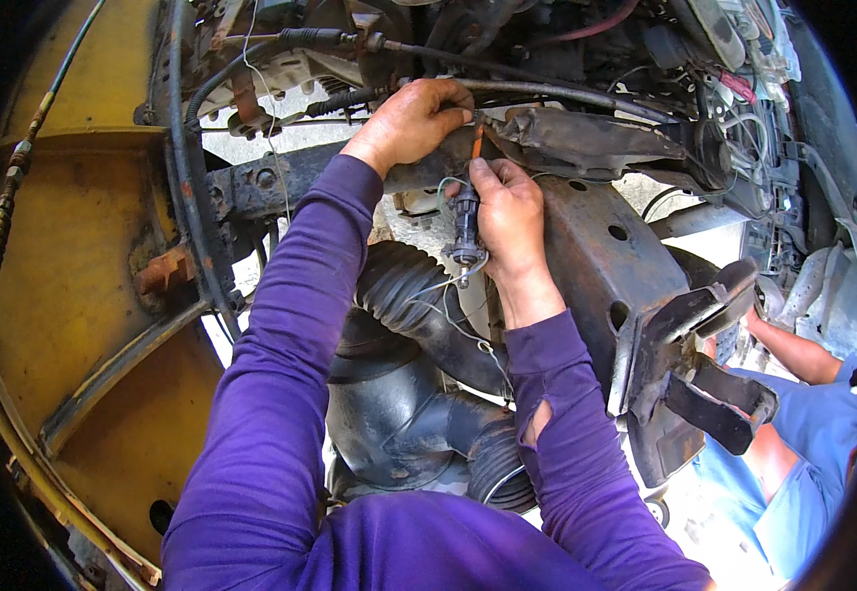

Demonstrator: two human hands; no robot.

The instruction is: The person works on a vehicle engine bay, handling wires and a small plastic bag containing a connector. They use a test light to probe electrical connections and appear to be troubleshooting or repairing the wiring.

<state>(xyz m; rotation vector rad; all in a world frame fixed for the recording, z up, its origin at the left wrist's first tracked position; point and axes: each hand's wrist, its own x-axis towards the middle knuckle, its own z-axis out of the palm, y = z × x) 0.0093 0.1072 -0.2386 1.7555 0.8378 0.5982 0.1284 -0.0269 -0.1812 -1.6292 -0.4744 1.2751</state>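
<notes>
My right hand is closed around a dark cylindrical fitting with a bare metal tip pointing down. A thin pale wire trails from it in loose loops. Just above my right thumb a narrow orange strip sticks up; whether it belongs to the fitting I cannot tell. Up and to the left, my left hand has its fingers curled together at a dark frame beam. What those fingers pinch, if anything, is hidden.
Below my hands sits a black ribbed hose joined to a black housing. A rusty metal bracket stands at the right, a yellow panel at the left. Cables cross the top. Another person in blue clothing is at lower right.
</notes>
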